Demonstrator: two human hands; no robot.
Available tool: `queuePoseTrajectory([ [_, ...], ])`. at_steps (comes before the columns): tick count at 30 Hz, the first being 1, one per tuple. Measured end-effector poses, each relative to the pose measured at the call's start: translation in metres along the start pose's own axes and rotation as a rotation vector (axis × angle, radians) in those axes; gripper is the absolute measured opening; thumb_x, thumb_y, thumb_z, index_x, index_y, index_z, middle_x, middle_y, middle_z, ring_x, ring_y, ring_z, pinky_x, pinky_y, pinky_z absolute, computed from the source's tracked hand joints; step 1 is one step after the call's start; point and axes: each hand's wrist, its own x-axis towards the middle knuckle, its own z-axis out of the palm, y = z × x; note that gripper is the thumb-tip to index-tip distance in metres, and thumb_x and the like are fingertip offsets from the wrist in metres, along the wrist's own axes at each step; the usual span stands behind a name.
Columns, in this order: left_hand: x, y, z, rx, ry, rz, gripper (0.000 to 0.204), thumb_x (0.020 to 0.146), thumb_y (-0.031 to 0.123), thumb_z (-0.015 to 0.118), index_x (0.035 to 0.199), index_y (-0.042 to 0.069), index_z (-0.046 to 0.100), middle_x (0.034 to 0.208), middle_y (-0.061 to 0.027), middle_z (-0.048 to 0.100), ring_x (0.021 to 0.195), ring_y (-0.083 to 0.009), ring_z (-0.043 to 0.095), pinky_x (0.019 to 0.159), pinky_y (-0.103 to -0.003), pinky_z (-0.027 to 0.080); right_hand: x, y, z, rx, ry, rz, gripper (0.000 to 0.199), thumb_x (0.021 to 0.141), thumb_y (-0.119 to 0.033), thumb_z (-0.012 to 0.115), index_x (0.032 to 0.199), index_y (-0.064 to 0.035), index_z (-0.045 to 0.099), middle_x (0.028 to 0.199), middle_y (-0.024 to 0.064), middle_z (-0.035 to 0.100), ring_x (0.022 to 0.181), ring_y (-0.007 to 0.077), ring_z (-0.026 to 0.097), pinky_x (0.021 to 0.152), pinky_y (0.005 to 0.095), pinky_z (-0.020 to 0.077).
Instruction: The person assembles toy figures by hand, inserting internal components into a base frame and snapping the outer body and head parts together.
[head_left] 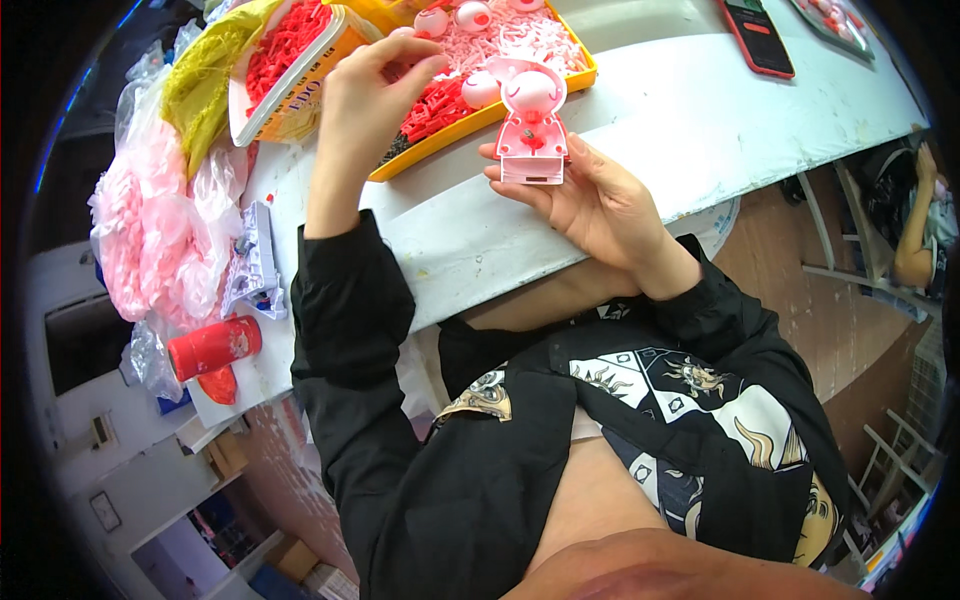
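Note:
My right hand (612,205) holds a small pink-and-white plastic toy figure shell (531,135), upright over the table's near edge, its open inner side showing red and a small dark part in the middle. The fingers lie behind and beside its white base. To the left, my left hand (368,100) is raised at the yellow tray (482,120), thumb and fingers bent together in a pinch. What they hold, if anything, is too small to make out. In the tray lie pale pink pieces (510,38), red pieces (440,108), small dark pieces (397,148) and round pink heads (472,16).
Beside my left hand stands a tub (290,75) of red parts with a yellow mesh bag (205,85). Further left are plastic bags of pink parts (150,230), a lilac plastic piece (253,260) and a red can (215,347). A phone (757,38) lies far right.

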Motion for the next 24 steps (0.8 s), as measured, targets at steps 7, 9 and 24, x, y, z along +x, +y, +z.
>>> queuePoseTrajectory([
  [7, 0.025, -0.008, 0.032, 0.098, -0.089, 0.1, 0.028, 0.08, 0.012, 0.071, 0.105, 0.0, 0.067, 0.087, -0.0091, 0.069, 0.08, -0.0175, 0.067, 0.076, -0.028, 0.053, 0.002, 0.005, -0.003, 0.005, -0.032, -0.027, 0.051, 0.104, -0.025, 0.027, 0.141, 0.0096, 0.024, 0.141, 0.0346, 0.032, 0.127, 0.0378, 0.044, 0.112, 0.0442, 0.0323],
  [9, 0.029, -0.01, 0.03, 0.151, -0.128, 0.091, 0.025, 0.081, 0.011, 0.07, 0.103, -0.001, 0.067, 0.087, -0.0105, 0.07, 0.081, -0.0176, 0.068, 0.078, -0.028, 0.053, 0.002, 0.006, -0.004, 0.056, -0.033, -0.027, 0.045, 0.104, -0.025, 0.032, 0.135, 0.0062, 0.033, 0.13, 0.0242, 0.049, 0.123, 0.0358, 0.049, 0.11, 0.0458, 0.0369],
  [24, -0.023, 0.01, 0.006, -0.244, 0.044, -0.126, 0.017, 0.09, 0.007, 0.064, 0.103, -0.004, 0.067, 0.093, -0.0039, 0.069, 0.084, -0.0061, 0.061, 0.074, -0.018, 0.048, 0.003, 0.005, -0.002, 0.05, -0.004, 0.0, 0.043, 0.104, -0.025, 0.033, 0.132, 0.0066, 0.037, 0.128, 0.0214, 0.05, 0.122, 0.0337, 0.051, 0.108, 0.0445, 0.039],
])
